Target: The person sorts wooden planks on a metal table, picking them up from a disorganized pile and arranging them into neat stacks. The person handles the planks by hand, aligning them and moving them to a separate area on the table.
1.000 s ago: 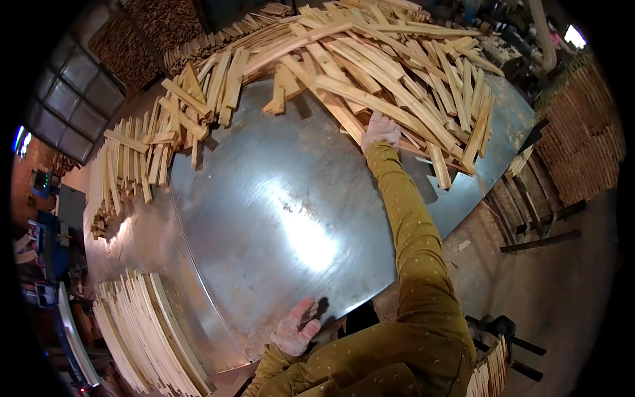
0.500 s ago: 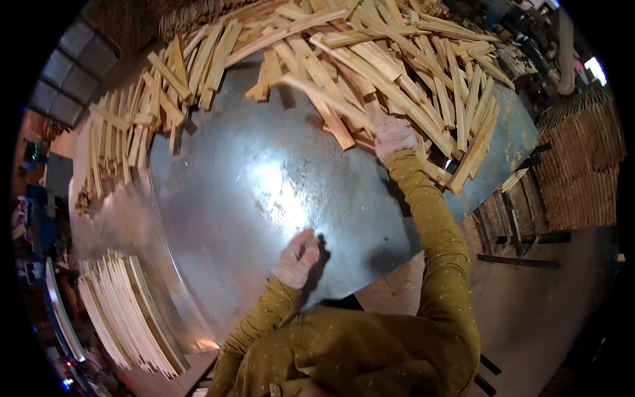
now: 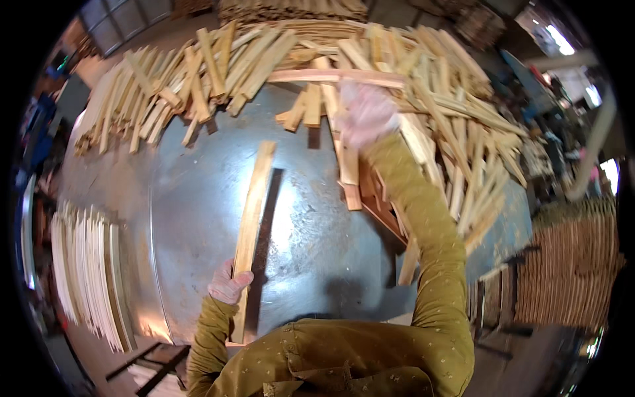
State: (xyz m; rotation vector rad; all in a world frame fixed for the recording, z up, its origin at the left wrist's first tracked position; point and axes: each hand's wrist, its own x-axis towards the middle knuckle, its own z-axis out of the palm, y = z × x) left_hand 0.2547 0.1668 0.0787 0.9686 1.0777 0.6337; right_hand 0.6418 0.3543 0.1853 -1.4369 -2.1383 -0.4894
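My left hand point(image 3: 229, 283), in a pale glove, is closed round the lower part of a long, light wooden strip point(image 3: 254, 205). The strip is tilted up off the metal table, and its dark shadow falls beside it. At the pile, my gloved right hand point(image 3: 366, 118) is smeared by motion, its fingers at a reddish wooden strip point(image 3: 304, 77) that lies crosswise. The blur hides whether it grips that strip. Loose wooden strips point(image 3: 456, 132) spread around and beyond this hand.
The shiny metal table point(image 3: 192, 178) lies under both arms. More strips point(image 3: 142, 99) are heaped along its far left. A neat row of pale strips point(image 3: 86, 271) stands at the near left. Stacked brown wood point(image 3: 565, 264) rises beyond the right edge.
My left hand was without a strip and now holds one, farther left. My right hand has moved left and up along the pile. The whole view has shifted.
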